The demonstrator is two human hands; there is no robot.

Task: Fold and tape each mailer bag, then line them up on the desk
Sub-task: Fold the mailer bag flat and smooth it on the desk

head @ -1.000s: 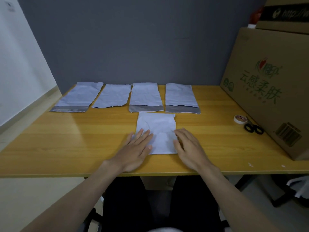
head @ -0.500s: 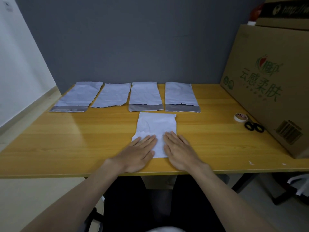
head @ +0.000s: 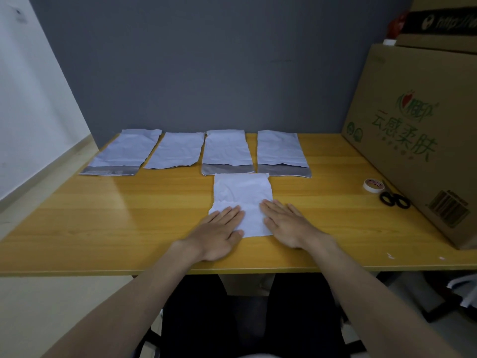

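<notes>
A white folded mailer bag [head: 242,195] lies on the wooden desk [head: 129,215] near the front middle. My left hand [head: 219,232] presses flat on its lower left part, fingers straight. My right hand [head: 286,223] lies flat on its lower right edge, fingers straight and together. Several more mailer bags [head: 227,148] lie in a row along the back of the desk; three show a grey strip at the near end. A roll of tape [head: 373,185] sits at the right of the desk.
Black-handled scissors [head: 394,198] lie beside the tape. A large cardboard box [head: 418,140] stands on the right end of the desk, with another box on top. A grey wall runs behind the desk.
Both hands slid inward over the folded bag, then spread slightly apart again. The bag has stayed in place.
</notes>
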